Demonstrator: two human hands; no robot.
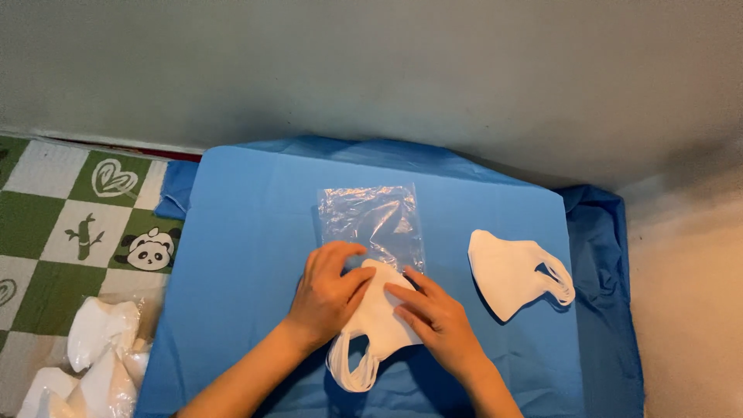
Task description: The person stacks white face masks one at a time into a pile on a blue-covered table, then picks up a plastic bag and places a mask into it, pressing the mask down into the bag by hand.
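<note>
A: Item one, please. What are the hands resting on?

B: A stack of white folded fabric face masks with ear loops [377, 325], lying at the near middle of the blue cloth-covered worktop [248, 232]. The left hand [329, 294] is lying flat on the stack's upper left, fingers spread loosely and pressing down. The right hand [433, 317] is pressing from the right with fingers extended and close together. Neither is pinching; both seem to be holding the stack square.

A: And the stack's top edge?

B: It is meeting the near edge of a clear crinkled plastic bag [373, 220], which is lying flat just beyond the fingertips. I cannot tell whether the masks are sitting inside its mouth or only against it.

A: Item two?

B: A second small pile of white face masks [515, 275], lying apart to the right, loops pointing right, within easy reach.

A: Remaining entries?

B: More white masks in clear wrapping [93, 360] are sitting on the green-and-white checked panda mat [54, 224] at left.
</note>
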